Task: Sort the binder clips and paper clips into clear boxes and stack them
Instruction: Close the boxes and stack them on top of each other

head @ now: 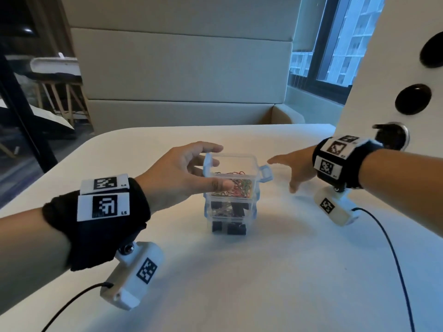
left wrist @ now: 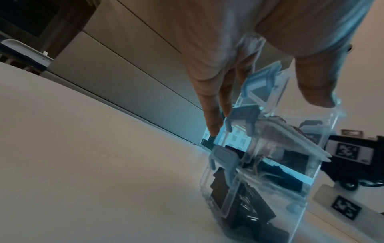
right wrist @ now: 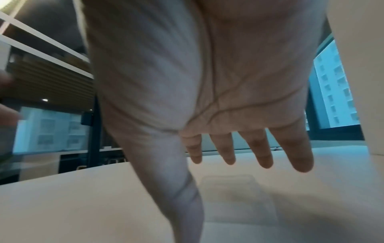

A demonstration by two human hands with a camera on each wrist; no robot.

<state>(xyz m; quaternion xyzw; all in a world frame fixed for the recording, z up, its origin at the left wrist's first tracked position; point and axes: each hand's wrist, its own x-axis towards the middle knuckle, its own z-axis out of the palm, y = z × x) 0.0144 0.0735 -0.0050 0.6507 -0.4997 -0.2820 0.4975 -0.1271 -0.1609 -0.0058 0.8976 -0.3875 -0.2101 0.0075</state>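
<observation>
Three clear boxes with blue latches stand stacked in the middle of the white table (head: 275,279). The top box (head: 237,171) holds coloured paper clips and has no lid on it. The middle box (head: 230,208) and the bottom box (head: 229,227) hold black binder clips. My left hand (head: 217,168) grips the top box, thumb on its near wall and fingers over its far left corner; the left wrist view shows the same hold (left wrist: 266,105) on the box (left wrist: 290,136). My right hand (head: 282,174) hovers to the right of the stack, fingers spread and holding nothing. Below it (right wrist: 220,189) lies a faint clear lid (right wrist: 249,194).
A cream padded bench (head: 179,73) runs behind the table's far edge. A white panel with round dark holes (head: 405,68) rises at the right, close to my right wrist. Black camera cables (head: 395,259) trail over the table near both wrists.
</observation>
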